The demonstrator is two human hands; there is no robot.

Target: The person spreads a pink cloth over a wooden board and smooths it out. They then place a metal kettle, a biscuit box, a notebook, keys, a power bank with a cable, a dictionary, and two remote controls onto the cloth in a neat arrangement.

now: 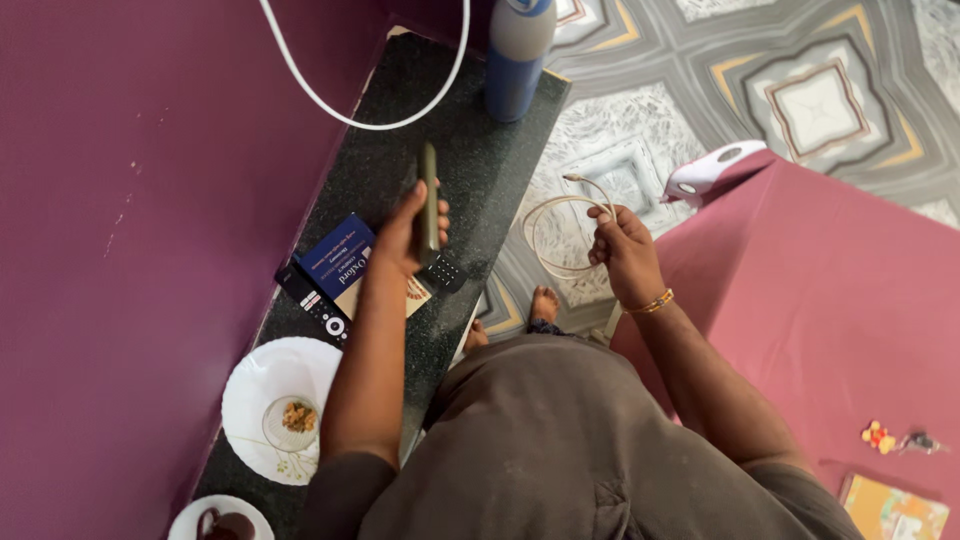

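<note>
My left hand (408, 232) grips a dark slim phone (429, 196) held on edge above the dark stone shelf (470, 150). My right hand (622, 245) holds a coiled cream-white cable (553, 232), its loop hanging over the patterned floor and its plug end pointing up-left. A gold bracelet sits on my right wrist. The two hands are apart, with the coil between them.
On the shelf lie a blue book (338, 256), a black remote (312, 302), a small keypad device (444, 271), a white plate (262, 395) with a small food bowl, and a blue-grey bottle (516, 55). A white cord (370, 122) loops overhead. Pink cloth surface (830, 300) stands at right.
</note>
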